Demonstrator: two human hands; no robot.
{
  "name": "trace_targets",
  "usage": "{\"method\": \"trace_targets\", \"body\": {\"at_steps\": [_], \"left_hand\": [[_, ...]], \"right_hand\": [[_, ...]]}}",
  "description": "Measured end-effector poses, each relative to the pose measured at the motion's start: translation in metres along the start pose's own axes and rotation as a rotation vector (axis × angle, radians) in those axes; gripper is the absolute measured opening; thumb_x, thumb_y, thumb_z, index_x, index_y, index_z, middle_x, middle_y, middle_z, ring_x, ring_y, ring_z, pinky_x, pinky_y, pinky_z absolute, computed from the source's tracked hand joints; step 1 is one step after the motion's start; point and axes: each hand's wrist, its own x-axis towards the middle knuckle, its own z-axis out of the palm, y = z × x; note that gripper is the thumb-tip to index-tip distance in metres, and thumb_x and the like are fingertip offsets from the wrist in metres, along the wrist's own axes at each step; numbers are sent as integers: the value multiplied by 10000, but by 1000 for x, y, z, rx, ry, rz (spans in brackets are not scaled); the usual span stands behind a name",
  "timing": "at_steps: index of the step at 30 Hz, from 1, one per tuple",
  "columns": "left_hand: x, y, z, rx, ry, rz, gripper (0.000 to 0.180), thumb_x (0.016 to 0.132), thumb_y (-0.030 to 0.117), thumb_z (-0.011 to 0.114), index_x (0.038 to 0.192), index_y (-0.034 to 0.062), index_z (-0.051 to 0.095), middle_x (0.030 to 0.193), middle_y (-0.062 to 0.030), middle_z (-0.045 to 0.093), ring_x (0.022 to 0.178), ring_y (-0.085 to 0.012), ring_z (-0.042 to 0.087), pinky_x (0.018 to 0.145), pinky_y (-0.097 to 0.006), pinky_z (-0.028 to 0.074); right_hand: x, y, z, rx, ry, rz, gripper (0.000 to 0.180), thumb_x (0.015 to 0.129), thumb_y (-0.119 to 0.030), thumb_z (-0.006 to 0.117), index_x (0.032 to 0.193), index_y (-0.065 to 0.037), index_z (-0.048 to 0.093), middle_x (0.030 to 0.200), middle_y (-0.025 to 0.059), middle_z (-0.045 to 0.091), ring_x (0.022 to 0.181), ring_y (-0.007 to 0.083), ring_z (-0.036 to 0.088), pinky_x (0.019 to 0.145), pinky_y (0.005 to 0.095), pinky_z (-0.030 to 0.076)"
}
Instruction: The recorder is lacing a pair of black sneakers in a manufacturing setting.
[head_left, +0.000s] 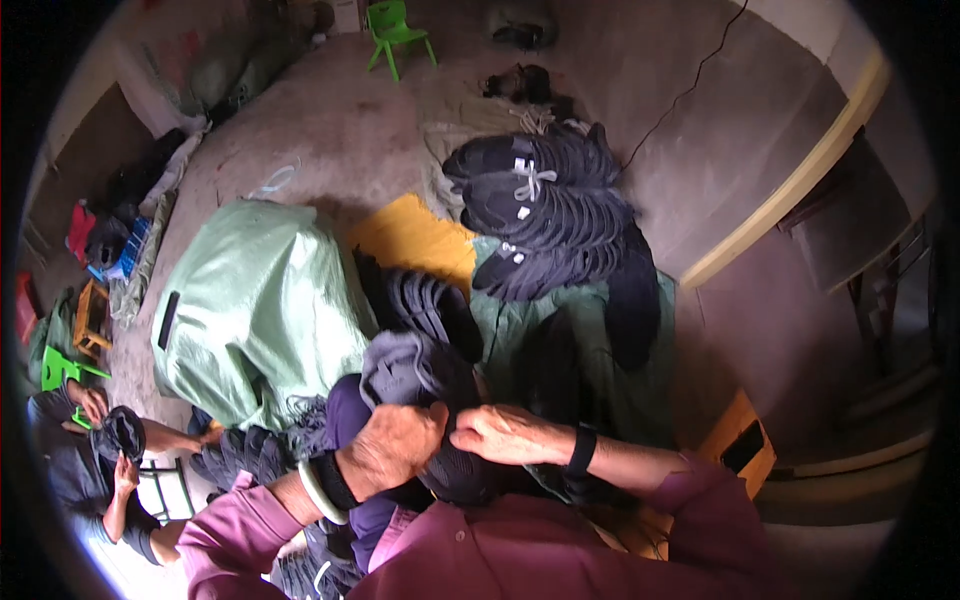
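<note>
Two hands meet just below the centre of the frame, both on one dark knitted shoe upper (pixel 440 420). The left hand (pixel 395 450), with a pale bangle (pixel 322 492) and a dark band at the wrist, is curled shut over the near edge of the upper, fingers folded round the fabric. The right hand (pixel 510 435), with a black wristband (pixel 581 450), lies half open on the piece, fingers stretched leftward and pressing on the fabric; whether the thumb pinches beneath cannot be told. Both sleeves are pink-purple.

Containers: a large pale green woven sack (pixel 255 310) stands left of centre, bulging full and closed, contents not visible. A second green sack or sheet (pixel 560 340) lies right of centre, and on it rests a tall stack of dark shoe uppers (pixel 545 215) bundled with white cord. A smaller fan of dark uppers (pixel 430 305) sits between the two sacks, directly above the held piece. A yellow sheet (pixel 415 240) lies behind it on the concrete floor.

More dark uppers (pixel 250 450) are heaped loose at lower left, beside the left forearm. At the far lower left, another person (pixel 90 470) sits holding a dark piece with both hands. A green plastic chair (pixel 395 35) stands at upper centre, another at the left edge. A small wooden stool (pixel 90 320) stands at the left.
</note>
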Motion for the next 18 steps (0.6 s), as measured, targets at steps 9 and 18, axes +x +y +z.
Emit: {"method": "trace_targets", "body": {"at_steps": [9, 18], "left_hand": [[-148, -285, -35, 496, 282, -462, 92, 866, 62, 597, 902, 14, 667, 795, -199, 692, 725, -352, 701, 629, -452, 540], [-477, -396, -58, 749, 186, -1200, 159, 955, 178, 568, 982, 37, 637, 907, -270, 691, 787, -457, 670, 707, -528, 537]], "right_hand": [[10, 20, -13, 246, -100, -125, 300, 1056, -270, 542, 989, 17, 598, 774, 85, 572, 758, 184, 562, 731, 369, 468], [9, 23, -36, 376, -211, -37, 271, 1048, -213, 515, 1044, 14, 663, 985, 58, 727, 805, 123, 637, 660, 291, 528]]}}
